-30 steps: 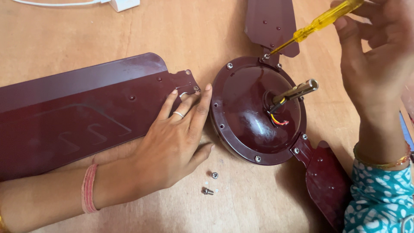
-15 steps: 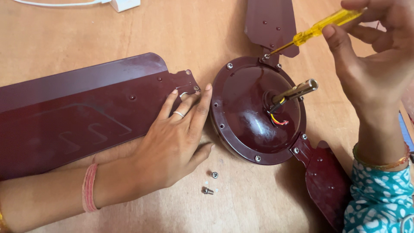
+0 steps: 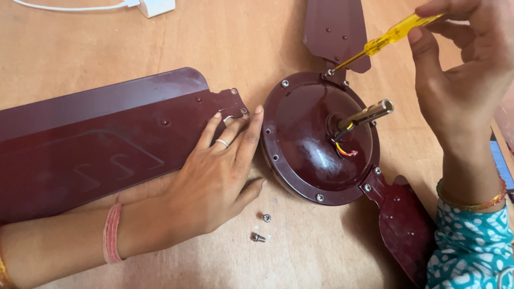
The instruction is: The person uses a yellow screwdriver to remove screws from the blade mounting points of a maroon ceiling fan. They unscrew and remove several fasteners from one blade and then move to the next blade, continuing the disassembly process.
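Gripping yellow-handled screwdriver point(image 3: 385, 38), right hand point(image 3: 463, 80) fingers closed round handle; shaft slants down-left, tip on screw at top rim of maroon fan motor housing point(image 3: 321, 144). Left hand point(image 3: 214, 182) flat, fingers spread, pressing detached blade point(image 3: 96, 144) on counter point(image 3: 214, 43), holding nothing. Two loose screws point(image 3: 261, 227) beside housing.

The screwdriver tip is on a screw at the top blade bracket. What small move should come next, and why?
Probably turn the yellow screwdriver in the right hand: its tip already sits on a screw at the top blade bracket. The left hand lies flat on the detached blade beside the motor housing, and two loose screws lie nearby.
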